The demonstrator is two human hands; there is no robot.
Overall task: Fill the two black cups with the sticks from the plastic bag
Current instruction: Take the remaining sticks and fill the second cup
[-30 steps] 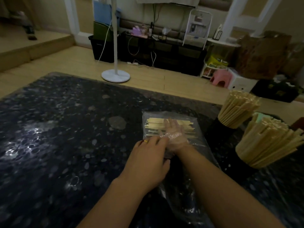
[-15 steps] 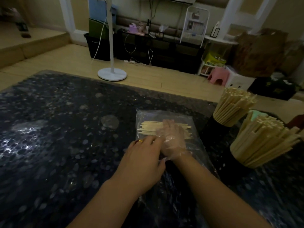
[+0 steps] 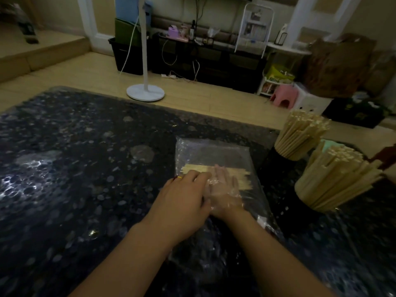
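Head view — sticks (image 3: 242, 179) lying left-right

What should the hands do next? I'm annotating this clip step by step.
Probably close the right hand, inside the plastic bag, around the remaining sticks and draw them out, while the left hand steadies the bag.

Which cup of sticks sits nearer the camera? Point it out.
The lower-right black cup, its sticks fanning right. The other cup stands farther back, nearer the table's far edge.
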